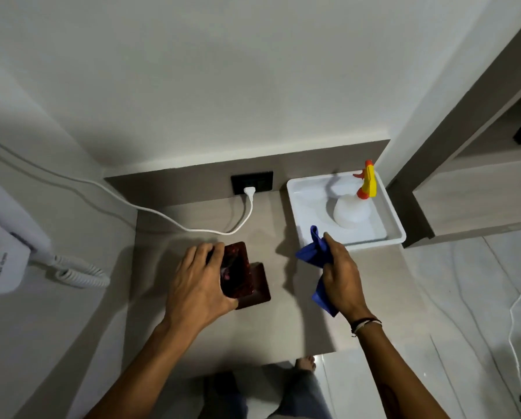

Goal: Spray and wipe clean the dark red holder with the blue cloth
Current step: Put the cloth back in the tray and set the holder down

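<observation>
A: Left grip (200,278)?
B: Closed round the holder (238,272), which is tilted over its base on the bench (298,322).
A: Right grip (341,273)?
B: Fisted on the cloth (312,252), just right of the holder, apart. Sprayer (354,204) beyond, in tray (395,225).

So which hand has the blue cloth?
The right hand grips the blue cloth; the left hand holds the dark red holder instead.
</observation>
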`<action>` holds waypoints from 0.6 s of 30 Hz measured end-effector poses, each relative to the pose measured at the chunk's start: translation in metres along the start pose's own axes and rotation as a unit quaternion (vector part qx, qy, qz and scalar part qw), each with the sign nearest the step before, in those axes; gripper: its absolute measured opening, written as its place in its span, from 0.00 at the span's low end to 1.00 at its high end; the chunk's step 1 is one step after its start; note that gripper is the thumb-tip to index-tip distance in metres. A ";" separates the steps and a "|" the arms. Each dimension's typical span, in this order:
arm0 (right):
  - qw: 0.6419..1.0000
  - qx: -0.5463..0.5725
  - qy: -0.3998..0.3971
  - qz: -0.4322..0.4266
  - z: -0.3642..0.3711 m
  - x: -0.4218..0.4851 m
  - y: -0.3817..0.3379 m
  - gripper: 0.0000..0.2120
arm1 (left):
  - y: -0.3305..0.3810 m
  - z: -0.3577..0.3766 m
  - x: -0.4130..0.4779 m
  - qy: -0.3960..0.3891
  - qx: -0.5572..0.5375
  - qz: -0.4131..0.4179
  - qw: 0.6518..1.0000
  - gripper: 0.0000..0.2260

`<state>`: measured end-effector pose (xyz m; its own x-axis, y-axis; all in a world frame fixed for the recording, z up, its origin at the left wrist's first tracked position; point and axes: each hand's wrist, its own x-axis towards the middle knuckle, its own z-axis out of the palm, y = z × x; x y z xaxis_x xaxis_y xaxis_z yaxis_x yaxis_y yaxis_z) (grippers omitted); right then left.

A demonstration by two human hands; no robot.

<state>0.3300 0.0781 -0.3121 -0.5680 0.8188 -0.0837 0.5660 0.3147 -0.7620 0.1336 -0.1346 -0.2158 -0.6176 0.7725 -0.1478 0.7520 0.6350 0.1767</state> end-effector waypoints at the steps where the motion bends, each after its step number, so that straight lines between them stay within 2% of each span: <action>1: 1.000 0.000 -0.002 -0.001 -0.006 0.009 0.001 0.32 | 0.003 0.003 0.002 -0.001 0.008 -0.002 1.000 0.52; 6: 0.998 0.010 0.022 -0.054 -0.036 0.066 -0.009 0.27 | 0.028 0.013 0.013 -0.012 0.003 -0.032 0.999 0.52; 9: 0.993 -0.002 0.014 -0.117 -0.036 0.106 -0.013 0.30 | 0.040 0.020 0.016 -0.007 -0.040 -0.066 0.997 0.52; 12: 0.980 -0.113 -0.063 -0.152 -0.015 0.137 -0.007 0.36 | 0.047 0.030 0.014 0.005 -0.076 -0.077 0.994 0.51; 15: 0.927 -0.282 -0.183 -0.165 0.017 0.148 0.013 0.45 | 0.045 0.039 0.010 0.019 -0.092 -0.070 0.993 0.51; 17: 0.891 -0.361 -0.236 -0.141 0.035 0.147 0.028 0.43 | 0.042 0.044 0.009 0.039 -0.086 -0.049 0.994 0.51; 18: 0.891 -0.366 -0.241 -0.123 0.042 0.147 0.032 0.40 | 0.040 0.047 0.009 0.052 -0.086 -0.040 0.994 0.51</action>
<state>0.2395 0.1884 -0.3759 -0.8196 0.4359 -0.3719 0.5265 0.8291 -0.1884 0.1692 -0.1023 -0.2554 -0.7011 0.7097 -0.0690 0.6542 0.6787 0.3337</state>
